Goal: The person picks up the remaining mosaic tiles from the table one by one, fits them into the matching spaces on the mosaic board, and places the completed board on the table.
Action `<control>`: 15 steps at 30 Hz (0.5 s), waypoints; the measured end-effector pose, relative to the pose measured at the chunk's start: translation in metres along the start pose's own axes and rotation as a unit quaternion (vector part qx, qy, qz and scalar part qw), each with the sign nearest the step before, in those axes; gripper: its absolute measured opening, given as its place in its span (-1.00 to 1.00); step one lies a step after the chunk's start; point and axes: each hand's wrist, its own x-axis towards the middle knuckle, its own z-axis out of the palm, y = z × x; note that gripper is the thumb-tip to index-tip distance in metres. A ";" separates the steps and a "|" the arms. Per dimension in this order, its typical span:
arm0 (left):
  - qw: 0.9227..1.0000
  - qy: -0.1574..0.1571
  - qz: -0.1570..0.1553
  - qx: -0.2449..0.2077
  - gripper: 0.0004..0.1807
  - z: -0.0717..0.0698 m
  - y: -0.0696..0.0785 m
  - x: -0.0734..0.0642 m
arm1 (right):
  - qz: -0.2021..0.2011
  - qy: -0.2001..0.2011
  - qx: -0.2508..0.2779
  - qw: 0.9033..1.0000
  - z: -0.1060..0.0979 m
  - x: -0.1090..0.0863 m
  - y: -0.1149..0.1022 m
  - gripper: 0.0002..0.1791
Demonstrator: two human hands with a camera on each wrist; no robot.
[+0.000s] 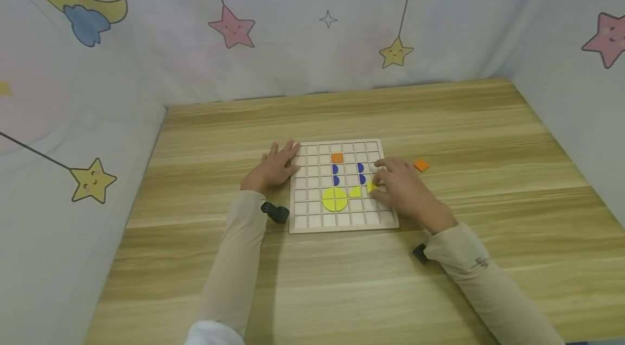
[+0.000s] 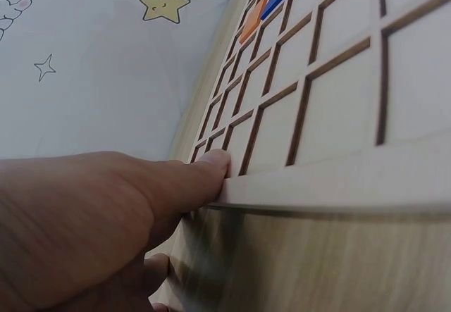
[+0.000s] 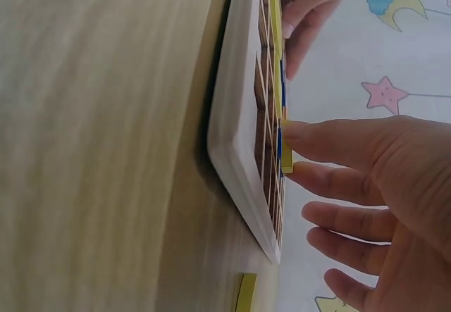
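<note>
A wooden grid board (image 1: 307,230) lies on the table with coloured tiles in its cells. My left hand (image 1: 274,167) rests at its left edge, fingers spread and thumb (image 2: 215,163) on the rim. Over the right side of the board, my right hand (image 1: 402,187) pinches a yellow tile (image 3: 286,146) between thumb and forefinger, its other fingers loosely bent. Just left of that tile sits a yellow quarter-circle tile (image 1: 355,192). Further left, yellow quarters form a full circle (image 1: 328,193). Several blue half-circle tiles (image 1: 361,167) and an orange square tile (image 1: 337,158) lie above.
An orange tile (image 1: 421,165) lies on the table right of the board, beyond my right hand. In the right wrist view a yellowish tile (image 3: 246,292) shows beside the board. Printed cloth walls (image 1: 293,68) border the wooden table (image 1: 342,285) at the back and sides.
</note>
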 end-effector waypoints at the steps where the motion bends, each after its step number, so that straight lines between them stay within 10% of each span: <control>1: 1.000 0.001 0.000 0.001 -0.30 0.000 0.000 0.000 | 0.000 -0.001 0.002 1.000 0.001 0.000 0.000 -0.78; 15: 1.000 0.006 -0.001 -0.005 -0.31 0.001 -0.001 0.003 | -0.013 0.008 0.007 1.000 0.011 0.006 0.000 -0.79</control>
